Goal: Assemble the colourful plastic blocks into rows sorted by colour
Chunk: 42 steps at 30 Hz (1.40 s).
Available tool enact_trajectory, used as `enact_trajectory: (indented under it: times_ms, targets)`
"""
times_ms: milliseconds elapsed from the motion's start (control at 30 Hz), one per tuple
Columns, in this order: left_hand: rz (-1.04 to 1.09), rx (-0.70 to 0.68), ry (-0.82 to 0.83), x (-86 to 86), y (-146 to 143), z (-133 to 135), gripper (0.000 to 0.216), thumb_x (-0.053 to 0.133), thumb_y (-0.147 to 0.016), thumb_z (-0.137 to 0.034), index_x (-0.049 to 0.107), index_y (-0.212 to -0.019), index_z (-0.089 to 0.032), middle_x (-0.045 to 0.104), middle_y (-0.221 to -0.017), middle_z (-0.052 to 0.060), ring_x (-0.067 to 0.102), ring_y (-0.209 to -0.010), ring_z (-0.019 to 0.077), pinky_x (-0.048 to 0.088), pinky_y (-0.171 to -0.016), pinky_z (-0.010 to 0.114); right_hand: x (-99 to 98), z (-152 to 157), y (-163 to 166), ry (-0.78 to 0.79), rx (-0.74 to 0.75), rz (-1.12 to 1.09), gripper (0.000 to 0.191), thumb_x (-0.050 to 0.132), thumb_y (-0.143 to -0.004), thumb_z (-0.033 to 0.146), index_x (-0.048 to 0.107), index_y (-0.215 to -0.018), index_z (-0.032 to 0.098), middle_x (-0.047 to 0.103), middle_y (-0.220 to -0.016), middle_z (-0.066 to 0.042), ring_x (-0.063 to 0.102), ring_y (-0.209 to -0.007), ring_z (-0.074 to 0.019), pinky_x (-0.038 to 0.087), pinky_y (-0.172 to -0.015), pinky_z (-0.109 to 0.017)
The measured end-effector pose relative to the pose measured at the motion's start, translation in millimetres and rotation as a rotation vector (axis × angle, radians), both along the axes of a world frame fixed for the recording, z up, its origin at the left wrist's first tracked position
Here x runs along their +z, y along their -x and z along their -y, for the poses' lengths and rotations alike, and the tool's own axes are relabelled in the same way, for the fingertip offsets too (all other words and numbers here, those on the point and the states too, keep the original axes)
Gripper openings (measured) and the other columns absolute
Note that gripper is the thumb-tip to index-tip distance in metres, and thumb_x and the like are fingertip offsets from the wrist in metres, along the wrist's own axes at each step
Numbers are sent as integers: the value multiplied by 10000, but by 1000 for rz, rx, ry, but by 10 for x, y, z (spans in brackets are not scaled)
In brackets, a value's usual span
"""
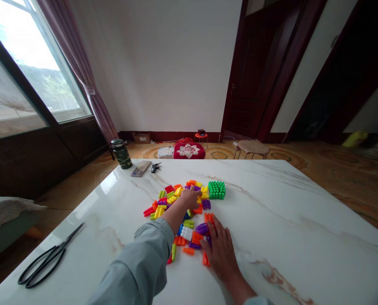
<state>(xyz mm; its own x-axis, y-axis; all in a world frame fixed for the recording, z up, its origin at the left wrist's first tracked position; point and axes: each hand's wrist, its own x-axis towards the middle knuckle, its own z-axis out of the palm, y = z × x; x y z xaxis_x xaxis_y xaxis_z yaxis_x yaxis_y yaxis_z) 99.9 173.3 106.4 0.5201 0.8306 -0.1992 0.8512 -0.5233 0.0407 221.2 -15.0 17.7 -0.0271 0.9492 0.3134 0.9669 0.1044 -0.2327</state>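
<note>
Colourful plastic building blocks, shaped like joined rounded pegs, lie in a loose heap on a white marble-patterned table (255,220). My left hand (190,197) reaches into the far part of the heap, over yellow blocks (204,190). Its visible fingers are apart, and no block shows held in it; its underside is hidden. My right hand (220,245) lies open at the heap's near right edge, fingers spread beside a purple block (202,229) and orange blocks. A white block (187,233) sits between the two hands. Behind the heap's right side stands a tight cluster of green blocks (216,190).
Black-handled scissors (51,258) lie at the table's left. Toward the far left corner are a camouflage-patterned bottle (121,154), a phone (141,168) and keys (155,167). Beyond the far edge stand a red flowered stool (189,151) and a round stool (253,147).
</note>
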Motion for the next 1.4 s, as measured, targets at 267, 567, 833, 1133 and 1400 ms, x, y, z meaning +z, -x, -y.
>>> enact_trajectory:
  times_ms: [267,567,833,1133,1400]
  targets:
    - [-8,-6,25,-41,-10,-55,854,786,-598,-311,442,-1377,-381,397,-1452,117,542,-1182,369,477,-922,466,-23,-12,-7,-12,-13,15,579,402,-933,453,398,-1451,193,307,-1551,-119,343,-1398,-286,296,-1109,-510]
    - [101,73,-35,-190,6,-62,603,740,-650,-475,610,-1197,-259,429,-1405,141,517,-1191,373,480,-907,479,-29,-15,-3,-9,-20,-7,568,391,-940,459,411,-1443,196,308,-1551,-122,342,-1399,-278,296,-1115,-507]
    - [329,68,-169,-231,138,175,435,677,-688,-301,610,-1111,-229,549,-1168,96,610,-999,273,519,-792,360,-30,-25,-8,39,-25,-15,618,350,-945,498,352,-1482,194,268,-1570,-97,293,-1424,-269,270,-1136,-501]
    - [864,55,-312,-395,522,716,303,631,-795,-243,595,-1095,-219,534,-1193,88,562,-1109,225,482,-956,369,42,-13,17,31,-30,-4,580,375,-941,451,401,-1448,170,308,-1552,-128,324,-1404,-272,270,-1128,-496]
    - [592,216,-386,-537,1007,1408,515,568,-873,-419,497,-1364,-280,364,-1499,120,349,-1370,341,314,-1091,571,39,-14,8,-29,-17,-2,551,378,-949,446,429,-1417,161,341,-1533,-143,343,-1390,-262,291,-1108,-477]
